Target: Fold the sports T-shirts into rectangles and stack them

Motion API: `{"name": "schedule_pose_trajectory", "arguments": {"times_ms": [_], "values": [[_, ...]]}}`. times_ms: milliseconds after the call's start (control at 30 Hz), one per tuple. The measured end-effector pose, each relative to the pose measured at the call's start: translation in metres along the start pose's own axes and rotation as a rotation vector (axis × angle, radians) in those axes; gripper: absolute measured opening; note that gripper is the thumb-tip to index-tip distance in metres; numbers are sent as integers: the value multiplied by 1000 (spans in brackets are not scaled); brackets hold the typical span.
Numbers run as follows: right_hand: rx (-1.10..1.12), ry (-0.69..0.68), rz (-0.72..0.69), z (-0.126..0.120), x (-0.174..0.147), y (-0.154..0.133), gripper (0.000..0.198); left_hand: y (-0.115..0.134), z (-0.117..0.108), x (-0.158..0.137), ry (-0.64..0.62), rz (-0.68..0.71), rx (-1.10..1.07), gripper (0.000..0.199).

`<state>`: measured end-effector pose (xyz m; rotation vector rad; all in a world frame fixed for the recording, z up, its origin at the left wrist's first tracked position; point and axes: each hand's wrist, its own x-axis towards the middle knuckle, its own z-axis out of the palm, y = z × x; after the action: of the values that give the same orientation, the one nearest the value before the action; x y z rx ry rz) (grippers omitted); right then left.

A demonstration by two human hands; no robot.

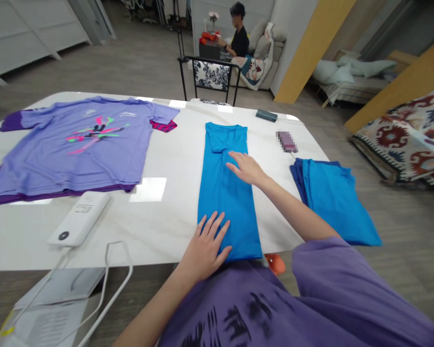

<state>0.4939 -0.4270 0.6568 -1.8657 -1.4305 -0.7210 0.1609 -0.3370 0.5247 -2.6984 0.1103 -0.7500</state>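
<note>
A bright blue T-shirt [235, 212] lies folded into a long strip in front of me, its neck end pointing away and its near end at the table's front edge. My left hand [208, 243] rests on the lower part of the strip with its fingers spread. Farther up, my right hand [246, 167] is stretched flat over the cloth near the folded sleeve, fingers extended. Neither hand grips anything. To the right, a stack of folded blue clothes [334, 200] overhangs the table edge. At the left a lilac T-shirt [101, 144] with a colourful print lies spread over darker purple cloth.
The white table [166, 226] carries a white corded device [81, 219] at front left. At the far right lie a dark case [266, 115] and a blurred phone-like object [287, 141]. A black chair [212, 76] stands behind the table; a person [240, 38] sits beyond.
</note>
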Motion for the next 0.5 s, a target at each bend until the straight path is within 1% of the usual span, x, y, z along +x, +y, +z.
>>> {"name": "schedule_pose_trajectory", "arguments": {"times_ms": [67,133,167,233,267,333,400,433,467,500], "values": [[11,-59,-66,9,-74,-24,75,4,-1,-4,-1,7,-15,73],[4,-94,-83,18,-141,-42,76,3,-7,-12,-7,9,-34,78],[-2,-98,-76,20,-169,-48,77,0,-12,-17,-9,10,-44,82],[-8,-88,-60,20,-215,-57,77,-9,-20,-31,-22,33,-54,90],[-5,-80,-66,18,-234,-60,77,-15,-23,-39,-35,57,-50,91],[8,-82,-121,14,-265,-63,82,-26,-23,-55,-59,112,-23,84],[8,-95,-202,14,-291,-62,96,-35,-18,-68,-61,157,16,73],[-5,-99,-241,17,-302,-61,101,-38,-14,-73,-51,174,37,70],[-26,-95,-269,21,-310,-59,101,-41,-11,-77,-36,186,57,70],[-53,-84,-286,27,-317,-57,96,-42,-7,-79,-18,197,73,71]]}}
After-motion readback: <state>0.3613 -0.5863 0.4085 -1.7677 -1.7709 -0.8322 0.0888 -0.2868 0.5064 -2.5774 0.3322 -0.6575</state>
